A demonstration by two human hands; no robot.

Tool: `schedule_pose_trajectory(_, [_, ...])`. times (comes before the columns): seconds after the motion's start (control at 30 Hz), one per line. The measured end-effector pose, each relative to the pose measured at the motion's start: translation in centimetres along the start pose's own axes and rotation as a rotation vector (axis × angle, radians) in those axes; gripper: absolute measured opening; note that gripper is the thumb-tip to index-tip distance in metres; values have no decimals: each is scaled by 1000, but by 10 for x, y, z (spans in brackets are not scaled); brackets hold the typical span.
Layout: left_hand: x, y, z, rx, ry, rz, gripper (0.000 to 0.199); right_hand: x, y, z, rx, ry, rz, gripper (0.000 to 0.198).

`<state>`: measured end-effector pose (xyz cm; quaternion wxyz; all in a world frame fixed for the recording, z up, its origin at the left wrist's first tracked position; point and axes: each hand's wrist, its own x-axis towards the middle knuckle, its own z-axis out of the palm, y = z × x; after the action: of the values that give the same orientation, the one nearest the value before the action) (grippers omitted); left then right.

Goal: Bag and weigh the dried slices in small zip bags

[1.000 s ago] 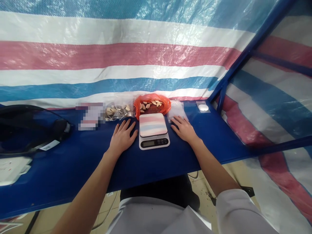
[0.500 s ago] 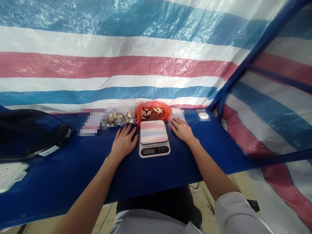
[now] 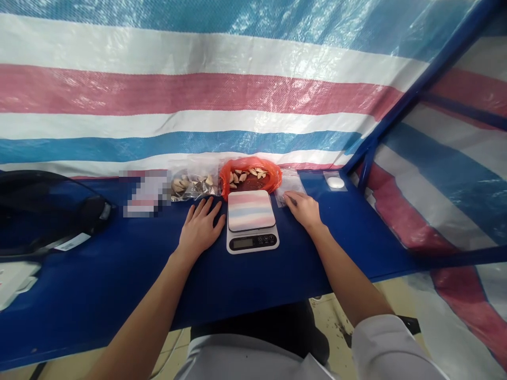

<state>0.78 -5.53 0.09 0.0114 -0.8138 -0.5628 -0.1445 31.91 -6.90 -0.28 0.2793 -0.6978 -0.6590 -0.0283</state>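
My left hand (image 3: 200, 227) lies flat on the blue table with fingers spread, left of the white digital kitchen scale (image 3: 252, 216). It holds nothing. On the scale's other side, my right hand (image 3: 303, 209) has its fingers curled and pinched at the lower edge of a clear plastic bag (image 3: 292, 182). Behind the scale sits an orange-red plastic bag (image 3: 274, 179), opened out, with pale clove-like pieces (image 3: 241, 177) inside. Just beyond my left fingertips, a clear bag of similar pieces (image 3: 193, 186) lies on the table. The scale's display looks blank.
A small clear packet with a white round item (image 3: 336, 182) lies at the back right. To the left are a blurred-out card (image 3: 146, 195), a black bag-like item (image 3: 47, 211) and a white power strip (image 3: 18, 279). A striped tarp (image 3: 198, 95) hangs behind the blue table (image 3: 111, 274).
My right hand has gone from lying flat with fingers stretched over the clear bag to a curled pinch at its edge. My left hand stays in place. The camera view has shifted slightly.
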Motion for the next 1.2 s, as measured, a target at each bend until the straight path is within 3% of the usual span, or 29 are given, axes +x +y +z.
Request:
schedule_pose_trajectory(0.23, [1,-2,3,-43,50,10,50,1,5,-5,105,100,98,27])
schedule_pose_trajectory(0.4, [4,-5,1,-202,133,-38,44,3,10,-18,250,170,123,29])
schedule_pose_trajectory(0.7, [15,16,-24,-726,182,-89,46,-4,-4,-62,679,9,88,37])
schedule_pose_trajectory(0.83, [30,39,-36,-1049,85,-113,57,3,-27,-69,894,-115,31,32])
schedule_pose_trajectory(0.97, [44,57,-43,-1352,-95,-155,61,16,-49,-65,1113,-216,29,31])
schedule_pose_trajectory(1.2, [62,53,-40,-1646,-370,-182,52,37,-76,-51,1290,-266,63,35])
